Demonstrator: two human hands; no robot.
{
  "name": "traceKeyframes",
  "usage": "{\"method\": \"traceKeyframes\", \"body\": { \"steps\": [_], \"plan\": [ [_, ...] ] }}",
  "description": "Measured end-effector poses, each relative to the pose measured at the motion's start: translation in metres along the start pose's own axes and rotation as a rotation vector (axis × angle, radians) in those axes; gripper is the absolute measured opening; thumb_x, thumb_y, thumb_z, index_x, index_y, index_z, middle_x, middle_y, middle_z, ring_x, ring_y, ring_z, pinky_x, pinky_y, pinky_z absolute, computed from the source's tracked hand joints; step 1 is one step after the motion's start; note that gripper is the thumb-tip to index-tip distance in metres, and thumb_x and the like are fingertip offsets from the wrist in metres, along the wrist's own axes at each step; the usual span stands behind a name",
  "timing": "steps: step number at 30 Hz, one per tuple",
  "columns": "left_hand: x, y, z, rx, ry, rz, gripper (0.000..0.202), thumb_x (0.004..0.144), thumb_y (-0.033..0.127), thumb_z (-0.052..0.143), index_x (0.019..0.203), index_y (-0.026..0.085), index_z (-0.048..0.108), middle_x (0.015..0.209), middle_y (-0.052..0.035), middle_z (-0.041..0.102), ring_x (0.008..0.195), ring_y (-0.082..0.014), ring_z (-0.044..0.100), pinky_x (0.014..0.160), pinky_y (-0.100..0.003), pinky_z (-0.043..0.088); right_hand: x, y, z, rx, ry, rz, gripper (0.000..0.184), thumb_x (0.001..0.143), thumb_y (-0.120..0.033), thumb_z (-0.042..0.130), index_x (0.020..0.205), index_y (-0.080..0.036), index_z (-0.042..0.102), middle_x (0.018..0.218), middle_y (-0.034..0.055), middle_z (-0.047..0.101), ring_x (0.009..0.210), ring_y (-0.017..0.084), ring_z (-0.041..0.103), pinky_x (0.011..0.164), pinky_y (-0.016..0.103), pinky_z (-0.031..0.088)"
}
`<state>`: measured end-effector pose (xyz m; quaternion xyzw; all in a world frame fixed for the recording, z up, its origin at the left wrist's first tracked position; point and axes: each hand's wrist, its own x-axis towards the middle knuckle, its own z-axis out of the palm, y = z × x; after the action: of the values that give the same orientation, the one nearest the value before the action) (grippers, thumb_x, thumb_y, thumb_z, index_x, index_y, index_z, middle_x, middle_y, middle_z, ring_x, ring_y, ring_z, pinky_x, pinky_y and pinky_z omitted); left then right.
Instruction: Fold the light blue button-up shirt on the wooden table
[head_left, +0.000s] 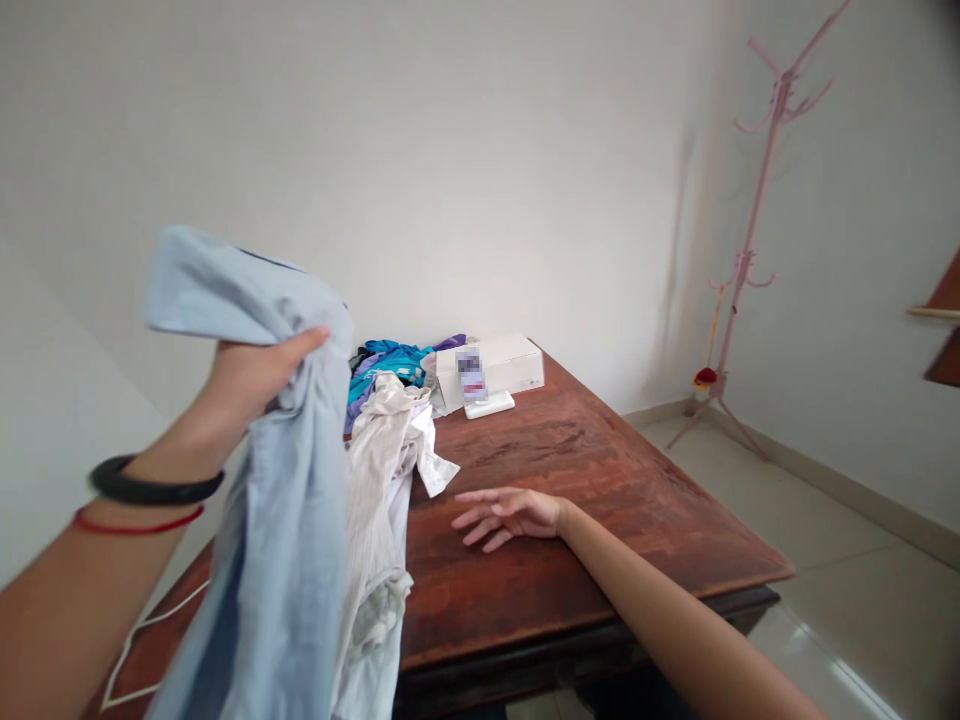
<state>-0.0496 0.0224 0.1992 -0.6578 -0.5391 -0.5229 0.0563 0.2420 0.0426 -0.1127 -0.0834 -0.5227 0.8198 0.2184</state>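
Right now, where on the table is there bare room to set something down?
The table is bare from the right hand out to its right edge, and between that hand and the white box. Crowded: the left side, under the clothes pile and the light blue garment gripped by the left hand.

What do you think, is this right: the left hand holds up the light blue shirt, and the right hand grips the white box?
Not quite. In the head view the right hand lies open on the wooden table, apart from the white box. The left hand does hold up the light blue shirt.
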Motion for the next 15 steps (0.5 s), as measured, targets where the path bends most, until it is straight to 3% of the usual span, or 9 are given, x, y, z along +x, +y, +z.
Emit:
{"method": "traceKeyframes", "body": {
  "steps": [2,4,7,9,11,12,15],
  "plan": [
    [0.027,-0.015,0.046,0.178,-0.103,-0.06,0.07,0.088,0.048,0.07,0.133,-0.004,0.054,0.139,-0.0171,0.06,0.131,-0.0318,0.054,0.112,-0.041,0.042,0.001,-0.001,0.0,0.003,0.0,0.006,0.073,0.081,-0.036,0.072,0.149,-0.022,0.049,0.151,0.0199,0.051,0.128,0.031,0.061,0.099,0.041,0.05],
    [0.044,-0.038,0.088,0.303,-0.184,-0.128,0.079,0.089,0.05,0.069,0.14,-0.005,0.046,0.148,-0.026,0.049,0.138,-0.0404,0.046,0.115,-0.049,0.036,0.002,-0.001,-0.001,0.002,0.0,0.014,0.073,0.081,-0.037,0.072,0.149,-0.022,0.049,0.15,0.0199,0.052,0.128,0.031,0.061,0.099,0.041,0.05],
    [0.044,-0.079,0.143,0.36,-0.318,-0.223,0.112,0.07,0.046,0.088,0.151,-0.004,0.03,0.157,-0.0373,0.027,0.144,-0.0554,0.027,0.116,-0.065,0.024,0.003,-0.002,-0.003,0.002,0.01,0.03,0.072,0.081,-0.038,0.072,0.148,-0.023,0.05,0.15,0.0194,0.052,0.128,0.031,0.061,0.099,0.041,0.05],
    [0.031,-0.101,0.17,0.395,-0.436,-0.306,0.128,0.06,0.043,0.094,0.157,-0.001,0.022,0.16,-0.0395,0.015,0.145,-0.0607,0.015,0.114,-0.074,0.016,0.004,-0.002,-0.004,0.006,0.01,0.036,0.071,0.082,-0.038,0.072,0.148,-0.023,0.05,0.149,0.0191,0.053,0.128,0.031,0.061,0.1,0.042,0.05],
    [0.012,-0.111,0.182,0.377,-0.492,-0.287,0.127,0.068,0.05,0.089,0.161,0.005,0.015,0.164,-0.0348,0.007,0.149,-0.0566,0.009,0.115,-0.073,0.012,0.004,-0.002,-0.004,0.007,0.002,0.042,0.071,0.082,-0.038,0.072,0.148,-0.023,0.05,0.149,0.0186,0.053,0.128,0.031,0.061,0.1,0.042,0.05],
    [0.002,-0.112,0.181,0.323,-0.459,-0.217,0.121,0.076,0.053,0.082,0.162,0.007,0.01,0.165,-0.0314,0.005,0.151,-0.0518,0.007,0.118,-0.069,0.012,0.004,-0.002,-0.004,0.004,-0.001,0.046,0.07,0.082,-0.038,0.072,0.148,-0.024,0.05,0.149,0.0183,0.054,0.128,0.031,0.061,0.101,0.042,0.049],
    [-0.024,-0.105,0.149,0.026,-0.177,0.09,0.094,0.099,0.051,0.053,0.163,0.011,-0.003,0.169,-0.0208,0.003,0.156,-0.0365,0.008,0.126,-0.05,0.013,0.004,-0.003,-0.004,-0.008,0.01,0.055,0.069,0.084,-0.037,0.071,0.148,-0.023,0.05,0.148,0.0178,0.054,0.128,0.03,0.061,0.102,0.042,0.049]
  ]
}}
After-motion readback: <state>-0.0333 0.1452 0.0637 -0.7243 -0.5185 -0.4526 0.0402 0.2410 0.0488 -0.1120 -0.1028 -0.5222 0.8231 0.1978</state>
